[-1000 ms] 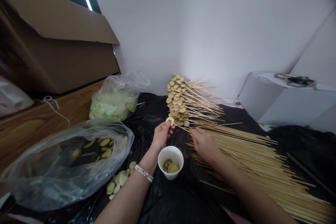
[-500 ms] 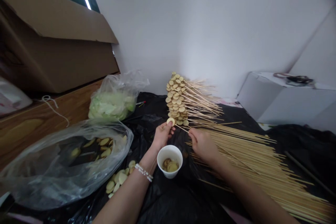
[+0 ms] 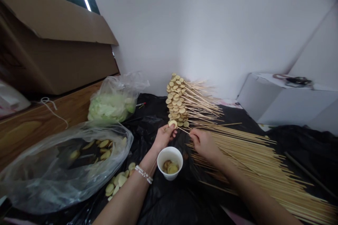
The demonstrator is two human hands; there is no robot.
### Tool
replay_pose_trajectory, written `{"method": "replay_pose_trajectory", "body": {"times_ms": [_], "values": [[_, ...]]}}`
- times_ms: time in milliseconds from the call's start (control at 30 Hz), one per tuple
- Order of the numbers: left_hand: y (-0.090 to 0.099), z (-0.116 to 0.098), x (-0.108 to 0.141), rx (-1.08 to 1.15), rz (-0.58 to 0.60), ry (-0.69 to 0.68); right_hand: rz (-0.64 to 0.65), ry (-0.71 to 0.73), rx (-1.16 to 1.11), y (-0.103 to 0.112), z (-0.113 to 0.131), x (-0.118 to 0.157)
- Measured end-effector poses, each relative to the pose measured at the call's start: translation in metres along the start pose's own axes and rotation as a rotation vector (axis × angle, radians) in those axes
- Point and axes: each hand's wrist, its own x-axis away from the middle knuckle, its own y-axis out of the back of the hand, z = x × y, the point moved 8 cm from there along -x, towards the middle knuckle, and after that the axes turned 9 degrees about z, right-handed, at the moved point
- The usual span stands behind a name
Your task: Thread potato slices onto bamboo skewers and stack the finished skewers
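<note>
A potato slice point(image 3: 172, 124) is pinched in the fingers of the left hand point(image 3: 164, 136), just in front of piled skewered slices point(image 3: 176, 102). A thin stick point(image 3: 183, 130), meeting it, is gripped by the fingers of the right hand point(image 3: 204, 143). The slice could be split by an off-centre push, or a fingertip pricked; the white cup point(image 3: 161, 171) nearby could be tipped by a careless sweep.

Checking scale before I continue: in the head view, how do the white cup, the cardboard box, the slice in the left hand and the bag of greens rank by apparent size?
1. Cardboard box
2. Bag of greens
3. White cup
4. Slice in the left hand
</note>
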Motion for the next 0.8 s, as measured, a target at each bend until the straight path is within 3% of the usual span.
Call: {"method": "replay_pose_trajectory", "body": {"times_ms": [133,200,367,567,800], "values": [[0.001,0.0,-0.001,0.002,0.002,-0.015,-0.073,0.033,0.126,0.0,0.008,0.005],[0.001,0.0,-0.001,-0.016,0.021,-0.019,-0.038,-0.001,-0.002,-0.002,0.004,0.003],[-0.003,-0.003,0.0,-0.05,0.069,-0.029,0.185,-0.104,-0.474,-0.015,-0.01,-0.005],[-0.002,0.001,-0.003,-0.061,0.041,-0.051,-0.008,-0.008,-0.256,-0.002,-0.006,-0.004],[0.001,-0.005,-0.002,-0.019,-0.024,-0.093,0.062,0.001,-0.232,-0.006,0.002,-0.003]]}}
